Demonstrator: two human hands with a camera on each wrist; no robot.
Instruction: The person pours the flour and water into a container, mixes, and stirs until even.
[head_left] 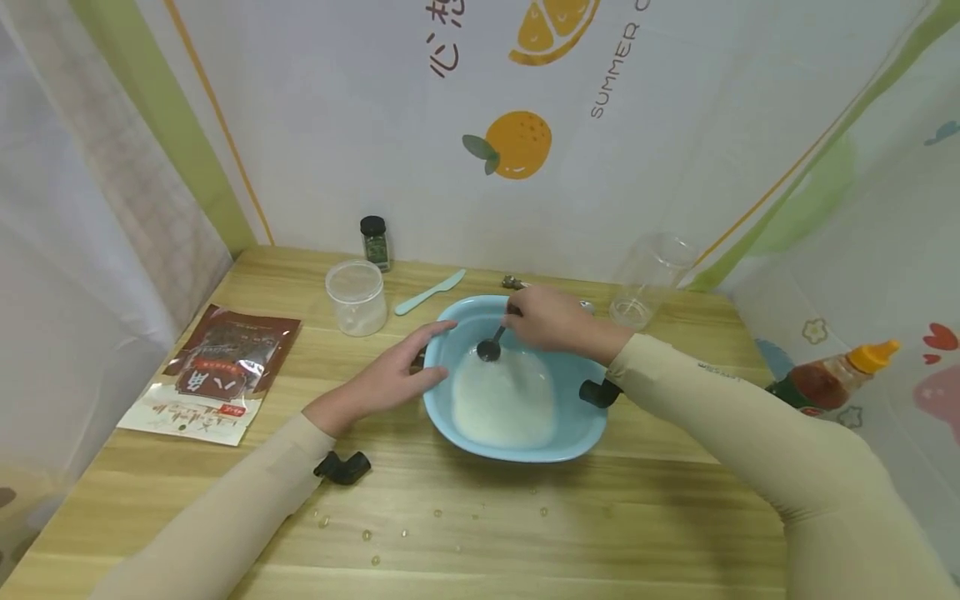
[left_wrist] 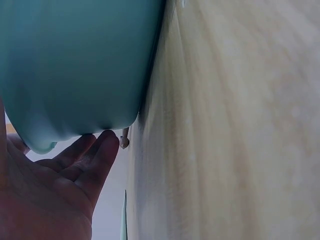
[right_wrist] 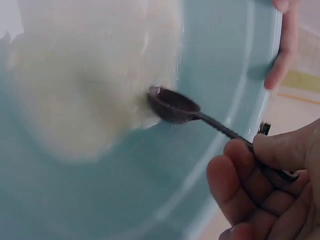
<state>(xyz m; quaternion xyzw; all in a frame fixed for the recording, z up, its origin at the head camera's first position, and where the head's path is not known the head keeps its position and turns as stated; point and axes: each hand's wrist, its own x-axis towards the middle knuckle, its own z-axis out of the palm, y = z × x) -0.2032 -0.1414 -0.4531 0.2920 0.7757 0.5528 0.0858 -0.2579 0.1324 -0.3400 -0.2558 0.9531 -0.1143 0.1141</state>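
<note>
A light blue basin (head_left: 516,454) stands on the table with a pool of whitish liquid (head_left: 504,400) in its bottom. My left hand (head_left: 390,371) holds the basin at its left side, thumb and forefinger over the rim; in the left wrist view, other fingers (left_wrist: 95,160) rest against the outer wall. Above the basin's far side, my right hand (head_left: 547,318) pinches the thin handle of a small black measuring spoon (right_wrist: 175,106) between thumb and fingers. The spoon's round scoop (head_left: 488,351) is at the edge of the liquid.
Left of the basin lie a brown-and-white food packet (head_left: 217,375), a clear plastic tub (head_left: 356,300) and a pale green knife (head_left: 431,292). Behind stands a black-capped spice jar (head_left: 374,244). A clear cylinder (head_left: 648,283) and an orange-capped sauce bottle (head_left: 832,379) are right. Several droplets (head_left: 367,535) dot the front.
</note>
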